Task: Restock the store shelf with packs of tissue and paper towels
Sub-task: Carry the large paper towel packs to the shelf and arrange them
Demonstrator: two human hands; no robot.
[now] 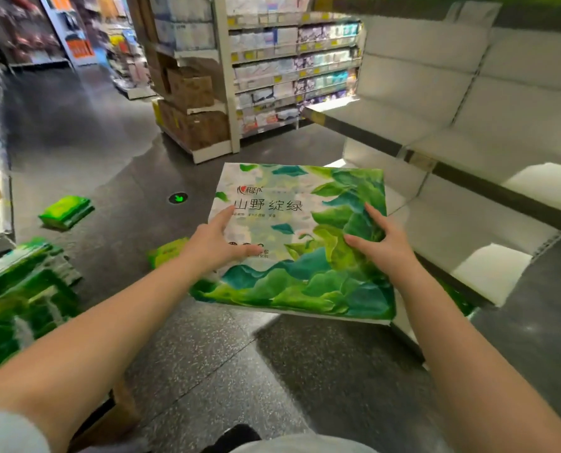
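A large flat tissue pack [285, 223], white with green leaf print, is held out in front of me above the dark floor, beside the white shelf unit [469, 178] on the right. My left hand [218, 240] lies on the pack's left part with fingers spread and nearly straight. My right hand [379, 238] grips the pack's right part, fingers curled into the wrapper. The shelf boards beside the pack look bare.
More green packs lie on the floor: one [66, 211] at the left, one [166, 251] behind my left forearm, and a pile [27, 289] at the far left. Cardboard boxes [192, 106] and stocked shelves [292, 67] stand across the aisle.
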